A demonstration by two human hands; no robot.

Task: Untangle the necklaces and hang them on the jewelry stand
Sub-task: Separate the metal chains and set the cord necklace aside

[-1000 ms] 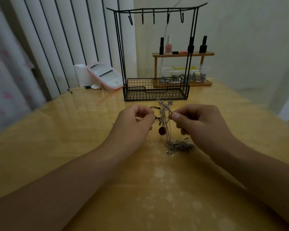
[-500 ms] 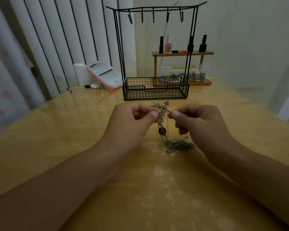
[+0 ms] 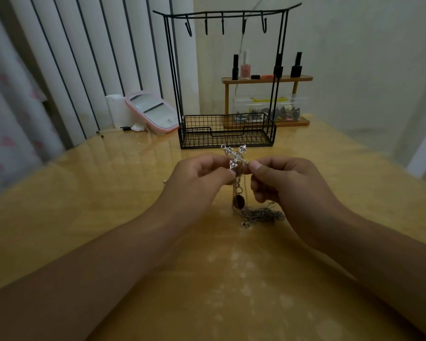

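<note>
While seemingly pinching necklaces (image 3: 239,190): left hand (image 3: 202,178), right hand (image 3: 283,183), fingers curled.

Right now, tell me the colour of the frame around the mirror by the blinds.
Pink: the mirror has a pink frame, seen best in the head view.

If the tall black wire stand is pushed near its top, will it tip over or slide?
The jewelry stand looks tall and thin, so a push at the hooks may well tip it. Its wide basket base probably steadies it somewhat. On the glossy table it might slide instead.
</note>
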